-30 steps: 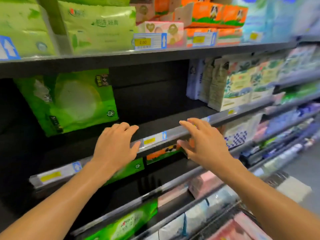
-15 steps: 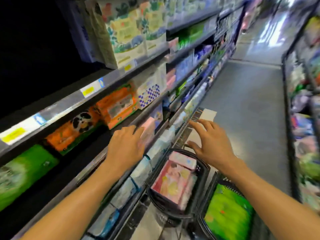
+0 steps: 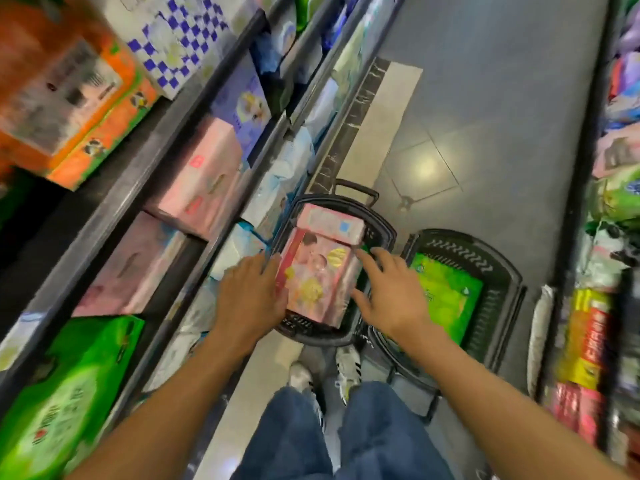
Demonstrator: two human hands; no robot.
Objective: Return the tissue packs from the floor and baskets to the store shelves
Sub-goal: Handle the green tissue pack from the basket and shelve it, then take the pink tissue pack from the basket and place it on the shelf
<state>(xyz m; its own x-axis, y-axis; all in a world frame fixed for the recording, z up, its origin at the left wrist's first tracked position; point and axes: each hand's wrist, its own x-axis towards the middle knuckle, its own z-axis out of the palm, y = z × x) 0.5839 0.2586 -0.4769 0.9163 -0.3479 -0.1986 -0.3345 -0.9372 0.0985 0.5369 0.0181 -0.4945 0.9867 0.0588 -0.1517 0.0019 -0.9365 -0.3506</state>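
A pink tissue pack (image 3: 318, 275) with a printed picture stands in a black basket (image 3: 381, 233) on the floor, and a smaller pink pack (image 3: 332, 225) lies on top of it. My left hand (image 3: 247, 292) rests against the big pack's left side, fingers spread. My right hand (image 3: 391, 292) is at its right side, fingers apart; neither hand has closed on it. A second black basket (image 3: 498, 271) to the right holds a green tissue pack (image 3: 448, 299). Matching pink packs (image 3: 197, 178) sit on the shelf at left.
The shelves on the left hold orange (image 3: 65, 98), checkered (image 3: 173, 39) and green packs (image 3: 65, 386). More goods fill a shelf unit (image 3: 613, 237) along the right edge. Grey aisle floor (image 3: 485, 98) stretches ahead. My legs and shoes (image 3: 346, 365) stand just behind the baskets.
My view has swung from the shelves down to the floor. Both hands dropped from the shelf edge to the sides of the pink pack in the left basket.
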